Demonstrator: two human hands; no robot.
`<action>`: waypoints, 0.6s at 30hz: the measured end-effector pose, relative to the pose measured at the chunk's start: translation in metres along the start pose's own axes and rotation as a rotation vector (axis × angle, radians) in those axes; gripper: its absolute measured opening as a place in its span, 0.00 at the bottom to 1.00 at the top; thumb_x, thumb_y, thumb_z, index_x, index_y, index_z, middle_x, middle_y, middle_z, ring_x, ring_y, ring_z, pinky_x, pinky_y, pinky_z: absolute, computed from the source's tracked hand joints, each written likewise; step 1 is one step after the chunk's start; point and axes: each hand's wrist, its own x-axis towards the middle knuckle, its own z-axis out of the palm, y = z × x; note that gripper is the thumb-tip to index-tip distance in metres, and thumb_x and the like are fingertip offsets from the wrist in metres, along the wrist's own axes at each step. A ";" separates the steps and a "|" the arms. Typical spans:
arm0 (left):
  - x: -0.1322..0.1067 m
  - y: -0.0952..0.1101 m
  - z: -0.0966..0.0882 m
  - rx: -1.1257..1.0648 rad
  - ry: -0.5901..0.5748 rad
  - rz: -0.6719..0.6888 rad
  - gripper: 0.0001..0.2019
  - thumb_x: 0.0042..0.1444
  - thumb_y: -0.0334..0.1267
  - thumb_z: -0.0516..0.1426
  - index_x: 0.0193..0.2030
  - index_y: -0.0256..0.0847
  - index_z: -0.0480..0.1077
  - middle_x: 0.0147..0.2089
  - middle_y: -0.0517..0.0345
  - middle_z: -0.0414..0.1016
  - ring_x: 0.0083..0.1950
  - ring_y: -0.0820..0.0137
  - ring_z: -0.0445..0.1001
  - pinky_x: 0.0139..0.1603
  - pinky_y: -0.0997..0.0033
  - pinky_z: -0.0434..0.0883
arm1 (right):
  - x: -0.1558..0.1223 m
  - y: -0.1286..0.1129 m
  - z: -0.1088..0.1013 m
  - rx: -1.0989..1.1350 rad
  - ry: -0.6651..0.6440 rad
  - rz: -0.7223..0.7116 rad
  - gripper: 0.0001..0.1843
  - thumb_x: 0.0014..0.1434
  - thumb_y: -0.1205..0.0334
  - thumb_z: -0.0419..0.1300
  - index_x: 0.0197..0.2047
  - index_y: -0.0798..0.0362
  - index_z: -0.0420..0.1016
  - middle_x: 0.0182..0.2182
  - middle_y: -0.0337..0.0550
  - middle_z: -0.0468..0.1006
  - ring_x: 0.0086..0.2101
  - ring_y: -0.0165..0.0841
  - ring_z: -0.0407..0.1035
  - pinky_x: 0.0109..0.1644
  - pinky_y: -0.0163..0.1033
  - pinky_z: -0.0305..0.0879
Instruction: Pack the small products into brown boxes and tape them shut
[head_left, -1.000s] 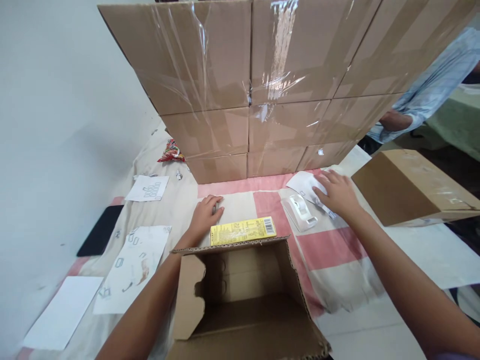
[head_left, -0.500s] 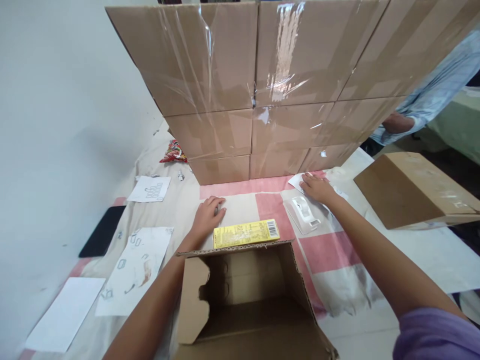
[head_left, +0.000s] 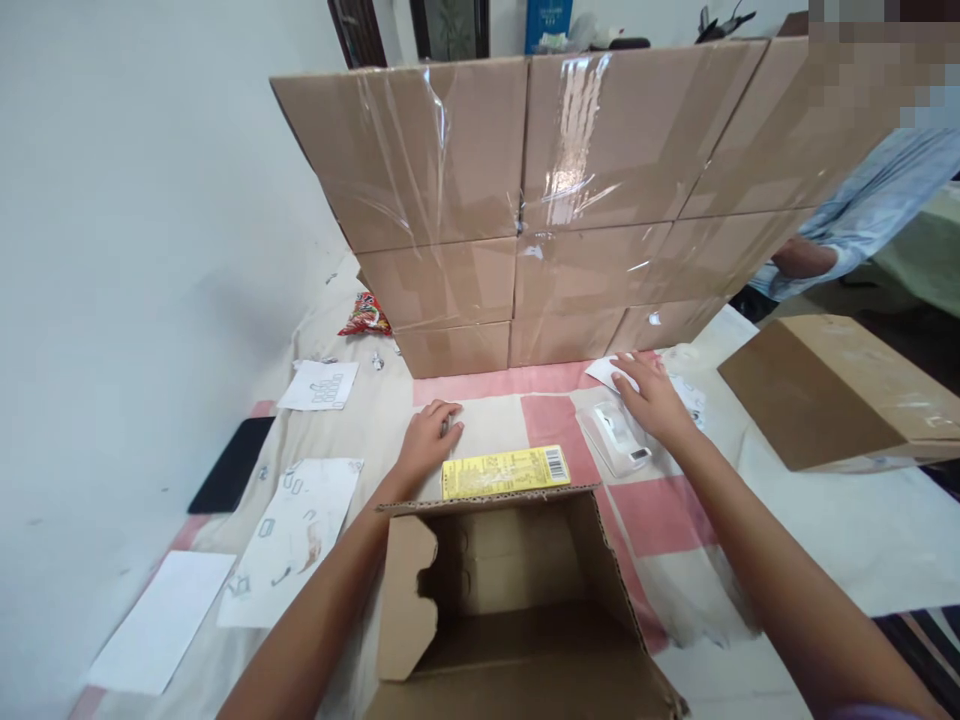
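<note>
An open cardboard box (head_left: 510, 600) stands right in front of me, its far flap bearing a yellow label (head_left: 504, 471). My left hand (head_left: 427, 442) rests on the cloth just behind that flap, fingers curled over a small dark thing I cannot make out. My right hand (head_left: 651, 400) lies flat with fingers spread on a white paper sheet (head_left: 609, 373), beside a white plastic item (head_left: 619, 437) in clear packaging.
A wall of stacked, plastic-wrapped cartons (head_left: 570, 200) rises behind. A closed carton (head_left: 840, 390) lies at the right, near another person's sleeve (head_left: 862, 215). At the left are paper sheets (head_left: 292, 535), a black phone (head_left: 231, 477) and a red snack wrapper (head_left: 365, 317).
My right hand slid back a little along the paper sheet toward the stacked cartons. The left hand stayed put. The view tilted upward.
</note>
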 end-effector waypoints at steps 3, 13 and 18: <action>-0.002 0.010 -0.012 -0.076 0.080 0.027 0.09 0.63 0.40 0.56 0.47 0.44 0.74 0.44 0.55 0.78 0.42 0.67 0.75 0.44 0.64 0.72 | -0.053 -0.042 -0.028 0.379 -0.059 -0.098 0.20 0.70 0.48 0.52 0.58 0.42 0.77 0.62 0.43 0.75 0.64 0.44 0.66 0.71 0.57 0.57; -0.045 0.070 -0.105 -0.233 0.295 0.119 0.07 0.66 0.41 0.58 0.47 0.44 0.74 0.41 0.55 0.76 0.43 0.66 0.73 0.42 0.65 0.68 | -0.115 -0.082 -0.029 0.542 -0.275 -0.189 0.25 0.68 0.55 0.58 0.67 0.40 0.70 0.64 0.47 0.73 0.65 0.45 0.64 0.69 0.57 0.62; -0.076 0.089 -0.104 -0.407 0.391 0.185 0.10 0.67 0.38 0.54 0.46 0.42 0.77 0.39 0.52 0.77 0.41 0.64 0.73 0.39 0.63 0.67 | -0.076 -0.092 -0.011 0.466 -0.630 -0.469 0.31 0.67 0.64 0.54 0.71 0.36 0.63 0.73 0.42 0.57 0.71 0.43 0.52 0.72 0.59 0.56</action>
